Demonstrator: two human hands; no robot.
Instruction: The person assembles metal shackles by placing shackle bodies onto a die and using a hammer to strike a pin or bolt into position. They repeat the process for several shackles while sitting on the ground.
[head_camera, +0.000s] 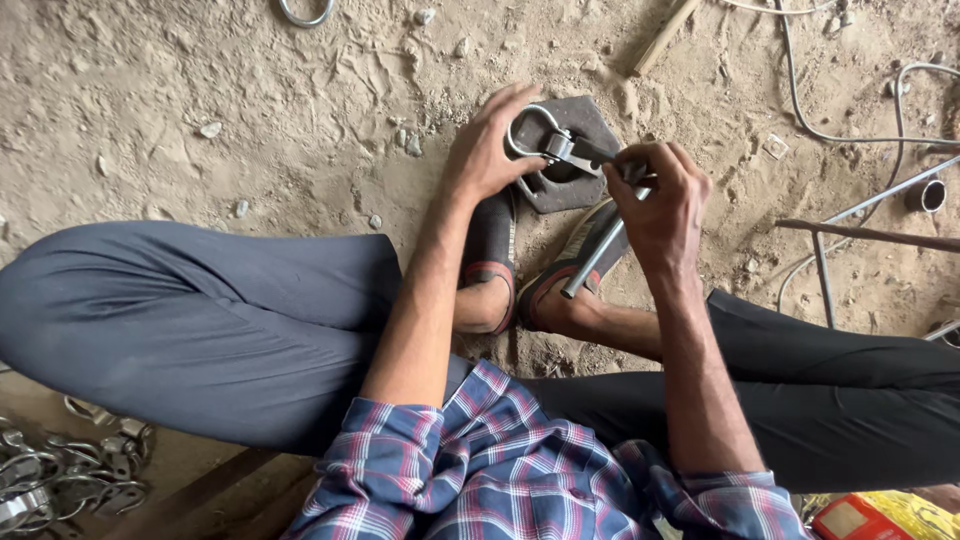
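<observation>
Plaid shirt sleeves (520, 470) in blue, red and white fill the near edge of the head view, with dark trousers (200, 320) spread left and right across the sandy ground (200, 110). Beyond the knees, two feet in slippers (492, 250) brace a dark hexagonal metal plate (585, 125) lying flat on the dirt. On that plate sits a metal ring clamp (545, 143); the left hand (490, 150) presses down beside its loop, fingers spread over the ring and the plate's left edge. The right hand (660, 200) is curled tight around a steel tube (595, 258), which slants from the clamp toward the right foot. At the near left lies a heap of similar clamps (70, 475). Far right, cables (830, 130) and rods (870, 235) cross the ground, and another ring (305, 12) lies at the far edge.
</observation>
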